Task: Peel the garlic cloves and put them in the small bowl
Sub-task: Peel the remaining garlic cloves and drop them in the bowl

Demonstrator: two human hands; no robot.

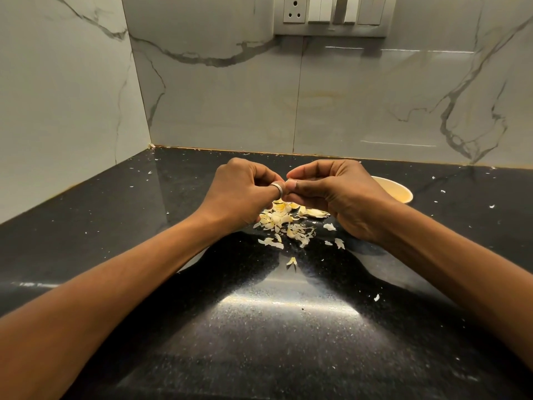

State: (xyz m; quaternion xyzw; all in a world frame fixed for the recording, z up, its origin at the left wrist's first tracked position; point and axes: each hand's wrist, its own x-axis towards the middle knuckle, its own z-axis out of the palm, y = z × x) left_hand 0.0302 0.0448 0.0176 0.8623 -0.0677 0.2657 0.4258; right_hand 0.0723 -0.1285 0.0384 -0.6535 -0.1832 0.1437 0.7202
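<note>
My left hand and my right hand meet fingertip to fingertip above the black counter, fingers curled. Together they pinch a small garlic clove, almost wholly hidden by the fingers. A ring sits on my left thumb. Under the hands lies a heap of pale garlic skins. The small cream bowl stands just behind my right hand, partly covered by it; its contents are not visible.
The black speckled counter carries scattered skin flakes. Marble walls close the corner at the left and back. A switch panel with a socket is mounted high on the back wall.
</note>
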